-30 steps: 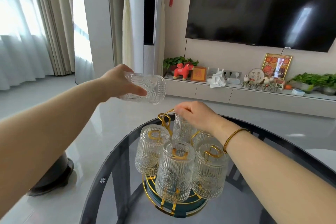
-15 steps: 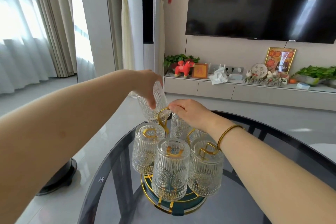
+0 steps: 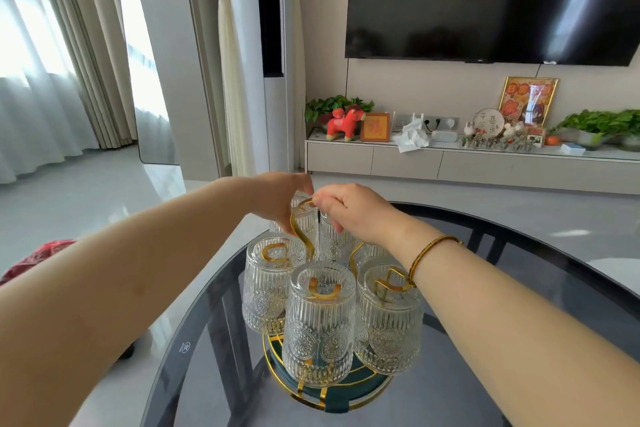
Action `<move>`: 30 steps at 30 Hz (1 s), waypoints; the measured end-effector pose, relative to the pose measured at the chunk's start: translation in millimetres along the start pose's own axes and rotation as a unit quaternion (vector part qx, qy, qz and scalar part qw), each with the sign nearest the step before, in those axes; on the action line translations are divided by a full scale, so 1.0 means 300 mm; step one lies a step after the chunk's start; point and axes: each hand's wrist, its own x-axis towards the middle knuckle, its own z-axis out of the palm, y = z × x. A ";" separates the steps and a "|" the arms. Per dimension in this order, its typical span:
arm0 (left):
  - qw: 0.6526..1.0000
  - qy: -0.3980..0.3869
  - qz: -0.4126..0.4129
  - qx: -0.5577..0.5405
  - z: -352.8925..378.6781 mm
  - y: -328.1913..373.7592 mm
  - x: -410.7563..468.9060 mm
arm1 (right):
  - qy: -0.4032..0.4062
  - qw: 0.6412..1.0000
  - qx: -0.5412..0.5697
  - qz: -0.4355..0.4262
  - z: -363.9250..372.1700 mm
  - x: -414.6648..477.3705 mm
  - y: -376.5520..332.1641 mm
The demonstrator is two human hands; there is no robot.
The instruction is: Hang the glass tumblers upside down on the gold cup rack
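Observation:
The gold cup rack [image 3: 300, 231] stands on a green round base [image 3: 341, 402] on the dark glass table [image 3: 540, 274]. Several ribbed glass tumblers hang upside down on it; the nearest tumbler [image 3: 320, 322] is at the front, another tumbler [image 3: 266, 284] at the left and a third tumbler [image 3: 389, 319] at the right. My left hand [image 3: 280, 198] grips one more tumbler [image 3: 305, 220], upside down at the rack's far left. My right hand [image 3: 349, 210] pinches the rack's gold top handle. Tumblers at the back are partly hidden by my hands.
A low white TV cabinet [image 3: 450, 163] with plants, a red toy horse [image 3: 344, 123] and frames runs along the far wall under a black TV [image 3: 485, 0]. Curtains [image 3: 41, 62] hang at the left. A red object [image 3: 38, 256] lies on the floor, left.
My left hand turned its tumbler from sideways in the air to upside down and lowered it onto the far left of the rack. My right hand stayed on the top handle.

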 end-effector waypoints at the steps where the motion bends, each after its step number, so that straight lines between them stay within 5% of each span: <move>1: 1.000 -0.003 0.006 0.001 0.006 0.000 0.003 | 0.000 1.000 -0.001 0.001 0.001 0.001 0.003; 16: 0.997 -0.043 -0.008 -0.057 0.014 -0.048 -0.019 | -0.007 1.000 0.012 0.010 0.008 0.004 0.008; 22: 0.992 0.068 -0.037 -0.096 -0.044 -0.046 -0.117 | -0.005 0.999 -0.019 0.032 -0.008 -0.029 -0.023; 30: 0.948 0.259 0.001 -0.183 -0.059 0.172 -0.385 | 0.200 0.979 0.005 0.030 -0.009 -0.307 -0.080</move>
